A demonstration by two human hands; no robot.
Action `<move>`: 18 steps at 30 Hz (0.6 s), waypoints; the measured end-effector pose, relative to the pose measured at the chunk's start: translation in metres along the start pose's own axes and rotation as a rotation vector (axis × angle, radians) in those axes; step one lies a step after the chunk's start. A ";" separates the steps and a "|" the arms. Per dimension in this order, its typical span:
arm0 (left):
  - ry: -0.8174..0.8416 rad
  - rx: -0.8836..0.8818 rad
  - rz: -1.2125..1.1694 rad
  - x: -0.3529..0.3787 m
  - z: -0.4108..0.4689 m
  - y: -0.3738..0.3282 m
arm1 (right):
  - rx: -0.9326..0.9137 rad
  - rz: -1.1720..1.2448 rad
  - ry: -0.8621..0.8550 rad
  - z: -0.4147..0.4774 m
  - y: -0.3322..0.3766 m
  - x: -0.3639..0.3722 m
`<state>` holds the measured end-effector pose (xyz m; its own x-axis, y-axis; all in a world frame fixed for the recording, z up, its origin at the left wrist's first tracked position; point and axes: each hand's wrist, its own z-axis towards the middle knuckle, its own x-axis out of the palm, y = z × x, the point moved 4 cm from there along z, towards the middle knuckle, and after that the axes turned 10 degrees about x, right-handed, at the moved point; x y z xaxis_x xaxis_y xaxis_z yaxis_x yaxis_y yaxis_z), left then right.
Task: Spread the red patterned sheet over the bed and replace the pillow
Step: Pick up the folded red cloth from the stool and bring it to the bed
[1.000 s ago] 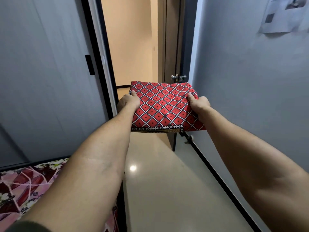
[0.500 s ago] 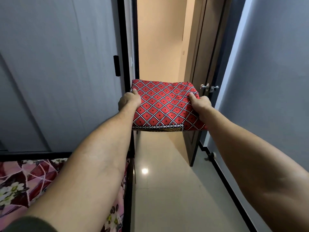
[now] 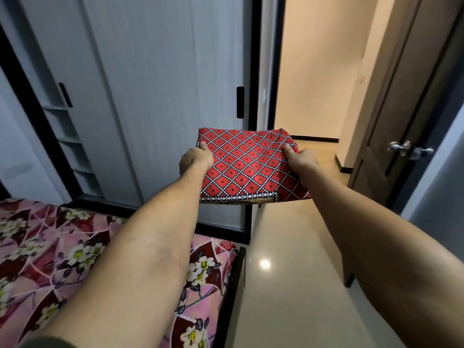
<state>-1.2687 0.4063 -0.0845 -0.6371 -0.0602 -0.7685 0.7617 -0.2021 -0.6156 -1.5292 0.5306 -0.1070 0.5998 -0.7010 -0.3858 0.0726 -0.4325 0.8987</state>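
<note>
The red patterned sheet (image 3: 247,164), folded into a flat rectangle with a white-dotted diamond print, is held out level in front of me at arm's length. My left hand (image 3: 195,159) grips its left edge, thumb on top. My right hand (image 3: 301,160) grips its right edge the same way. The bed (image 3: 47,249) lies at lower left, covered in a pink and maroon floral fabric with white flowers. The folded sheet hangs over the floor beyond the bed's corner. No pillow is in view.
A grey sliding wardrobe (image 3: 155,96) with black handles and open shelves stands behind the bed. The bed's dark frame edge (image 3: 234,285) borders a glossy beige floor (image 3: 296,272). An open brown door (image 3: 399,146) with a metal knob leads to a hallway on the right.
My view has swung left: the wardrobe and bed now fill more of the frame, the door has shifted right. Both hands still hold the folded sheet the same way.
</note>
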 end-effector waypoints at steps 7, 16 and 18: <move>-0.182 -0.184 0.032 -0.030 0.023 0.028 | -0.136 -0.059 0.217 0.046 0.053 0.075; -0.359 -0.388 0.114 -0.079 -0.007 0.067 | -0.271 -0.097 0.513 0.037 0.095 0.161; -0.396 -0.448 0.127 -0.090 -0.019 0.080 | -0.281 -0.090 0.583 0.026 0.096 0.183</move>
<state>-1.1478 0.4144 -0.0679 -0.4677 -0.4330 -0.7706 0.7557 0.2563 -0.6027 -1.4329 0.3461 -0.0965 0.9099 -0.2119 -0.3567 0.3009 -0.2548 0.9190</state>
